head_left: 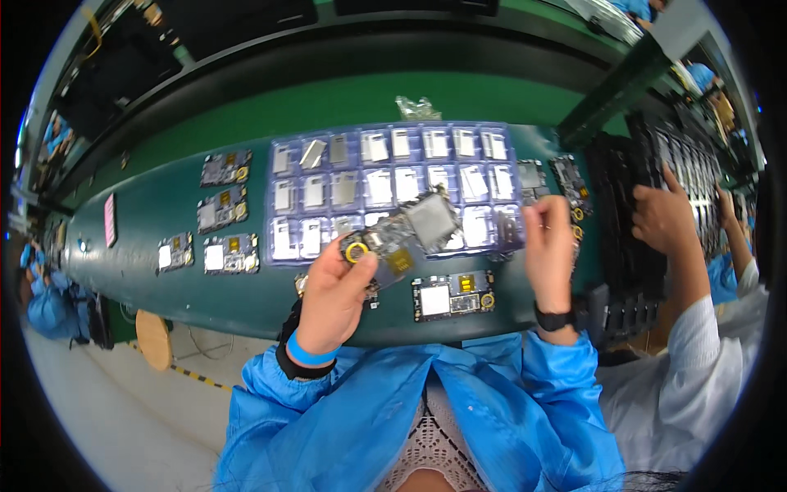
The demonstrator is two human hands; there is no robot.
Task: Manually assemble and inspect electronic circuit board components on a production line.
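My left hand [334, 287] grips a phone circuit board [402, 238] by the end with a yellow ring. A large silver square plate covers the board's far end, which is raised over the near part of a clear plastic tray [266, 205]. Silver rectangular plates [379, 187] lie in the tray's compartments. My right hand [549, 258] is beside the tray's right edge, slightly blurred, its thumb and fingertips drawn together; anything between them is too small to make out. Another circuit board [453, 296] lies flat on the green table between my hands.
Several circuit boards [223, 207] lie left of the tray, and more [570, 180] lie right of it. A pink strip [110, 220] is at the far left. Crumpled clear plastic [416, 108] sits behind the tray. At right, another person's hand [662, 215] touches stacked black trays [680, 164].
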